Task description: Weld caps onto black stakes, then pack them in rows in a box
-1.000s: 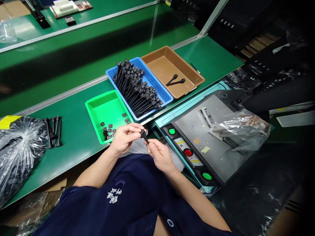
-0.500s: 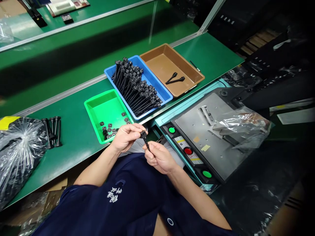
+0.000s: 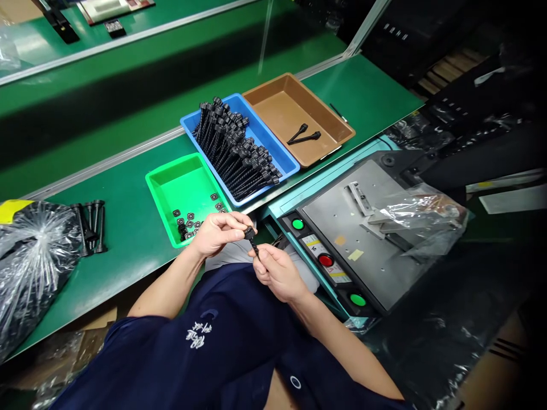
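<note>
The work looks to be near its beginning. The brown tray (image 3: 337, 122) holds only two finished pieces, while the blue tray (image 3: 260, 136) is full of black bolts and the green tray (image 3: 171, 179) keeps a small group of nuts. One black bolt (image 3: 253, 244) is in the hands now, in front of the body, just below the green tray. The right hand (image 3: 280, 273) is closed around its lower shaft. The left hand (image 3: 217, 233) pinches the top end with its fingertips, where a small black piece, probably a nut, sits. The hands are close together, almost touching.
</note>
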`<state>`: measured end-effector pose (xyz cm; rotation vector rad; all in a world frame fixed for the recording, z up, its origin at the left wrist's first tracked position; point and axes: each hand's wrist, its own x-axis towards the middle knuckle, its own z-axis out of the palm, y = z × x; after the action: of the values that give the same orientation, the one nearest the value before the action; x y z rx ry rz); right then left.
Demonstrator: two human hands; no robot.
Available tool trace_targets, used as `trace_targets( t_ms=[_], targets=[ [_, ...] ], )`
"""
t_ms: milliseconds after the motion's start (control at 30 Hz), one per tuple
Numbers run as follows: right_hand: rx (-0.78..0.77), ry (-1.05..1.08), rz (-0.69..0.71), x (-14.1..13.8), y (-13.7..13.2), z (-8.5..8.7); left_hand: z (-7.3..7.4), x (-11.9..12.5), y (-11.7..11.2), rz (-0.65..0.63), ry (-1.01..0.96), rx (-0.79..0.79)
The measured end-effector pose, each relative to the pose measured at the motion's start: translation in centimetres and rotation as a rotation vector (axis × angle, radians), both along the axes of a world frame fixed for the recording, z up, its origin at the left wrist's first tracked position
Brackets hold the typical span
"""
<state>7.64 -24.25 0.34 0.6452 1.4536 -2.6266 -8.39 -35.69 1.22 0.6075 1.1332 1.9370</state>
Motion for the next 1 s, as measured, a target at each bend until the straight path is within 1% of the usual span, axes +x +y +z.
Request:
trace_targets(
  t_ms=[67,100,200,267,400,467,567,700,767,833,933,1000],
  targets=[
    [-0.043,-0.018,0.032,0.2,0.0,-0.1,0.0,-0.3,-0.3,0.005,0.122,-0.027],
    [-0.026,-0.018,0.027,0.2,0.0,-0.1,0.1,-0.4,-0.4,0.009,0.19,-0.039],
    [0.106,0.001,-0.038,0.4,0.0,-0.1,0.3,-0.6,-0.7,0.036,0.389,-0.068],
    [0.138,-0.006,-0.071,0.5,0.0,-0.1,0.3,-0.7,-0.8,0.058,0.516,-0.08],
    [-0.006,-0.067,-0.031,0.5,0.1,-0.2,-0.1,-0.5,-0.8,0.099,0.709,-0.069],
    [-0.013,-0.079,-0.045,0.5,0.1,-0.3,-0.5,-0.2,-0.8,0.125,0.76,-0.073],
    [0.056,-0.065,-0.089,0.5,-0.2,-0.4,-0.9,0.2,-0.8,0.148,0.751,-0.085],
    [0.034,-0.053,-0.046,0.6,-0.5,-0.7,-1.0,0.5,-0.8,0.169,0.688,-0.107],
    [0.057,-0.029,-0.05,0.6,-0.4,-1.1,-0.9,0.7,-0.6,0.186,0.651,-0.098],
    [0.183,0.033,-0.087,0.5,-0.1,-1.6,-0.8,1.1,-0.2,0.178,0.596,-0.065],
    [0.489,0.172,-0.173,0.2,0.9,-2.3,-0.7,2.4,0.7,0.152,0.457,0.046],
    [0.645,0.252,-0.206,0.1,1.7,-2.5,-0.8,3.4,1.5,0.149,0.356,0.12]
  ],
)
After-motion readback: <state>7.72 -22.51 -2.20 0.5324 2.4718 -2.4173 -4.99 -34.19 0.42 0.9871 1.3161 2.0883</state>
